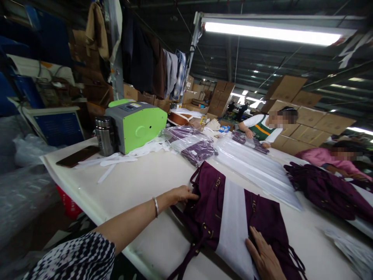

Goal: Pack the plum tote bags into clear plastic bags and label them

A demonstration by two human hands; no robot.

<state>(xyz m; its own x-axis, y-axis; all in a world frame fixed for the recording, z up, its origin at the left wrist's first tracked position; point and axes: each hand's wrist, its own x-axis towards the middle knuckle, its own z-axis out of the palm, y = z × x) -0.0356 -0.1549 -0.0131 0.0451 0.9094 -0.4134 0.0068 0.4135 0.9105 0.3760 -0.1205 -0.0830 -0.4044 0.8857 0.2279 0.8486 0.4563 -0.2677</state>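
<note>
A dark purple bag point(268, 217) with buckled straps lies on the white table in front of me, a white paper band point(233, 217) running across its middle. My left hand point(184, 194), a silver bangle on its wrist, pinches the bag's left edge near a strap. Flat across the lower part of the bag rests my right hand point(265, 254), its fingers stretched out beside the band and partly on it. One strap hangs toward the table's near edge. The underside of the bag is hidden.
Purple bags in clear plastic point(192, 146) and a stack of clear plastic sheets point(256, 167) lie beyond. More purple bags point(329, 190) are piled at right. A green-grey machine point(140, 124), a steel flask point(105, 136) and a phone point(77, 156) stand left. Two co-workers sit across.
</note>
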